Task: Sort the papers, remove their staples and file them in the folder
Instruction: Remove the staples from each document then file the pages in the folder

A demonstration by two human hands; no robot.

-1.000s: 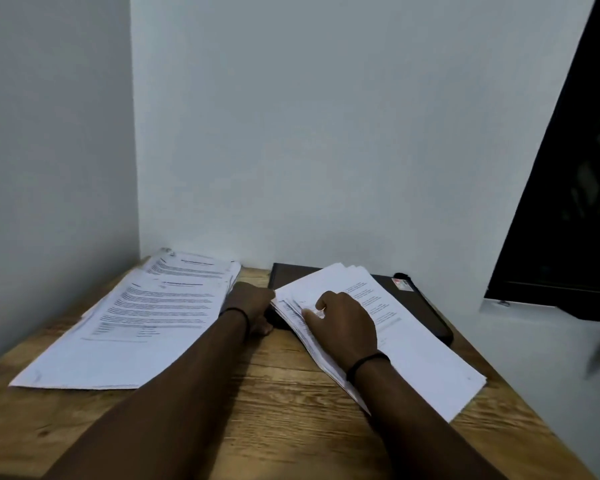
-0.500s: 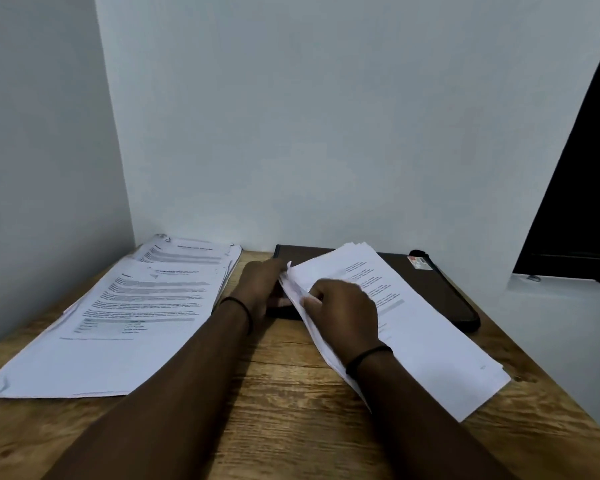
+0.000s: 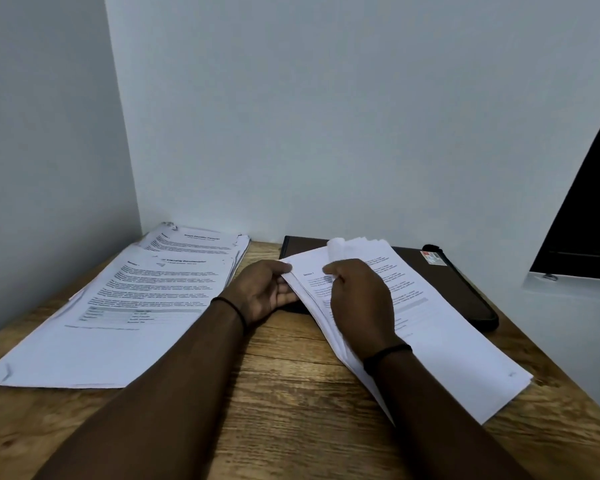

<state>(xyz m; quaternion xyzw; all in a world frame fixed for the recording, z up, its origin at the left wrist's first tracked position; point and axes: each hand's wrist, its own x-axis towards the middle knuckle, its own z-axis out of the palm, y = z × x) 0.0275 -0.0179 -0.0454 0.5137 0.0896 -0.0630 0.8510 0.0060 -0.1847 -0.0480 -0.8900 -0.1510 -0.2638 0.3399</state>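
Between our fingers, the stack runs lengthwise toward us; left hand pinches its far corner, right hand curls pages back.

Bare worktop is left open below the fingers of the left hand, between the two paper spreads. To their left the way is blocked by a wide stack reaching back to the corner walls. To the right of the right hand's fingers, the sheaf and the dark folder under it cover the surface. Just beyond both hands the back wall closes the room; only a narrow strip of wood is seen there.
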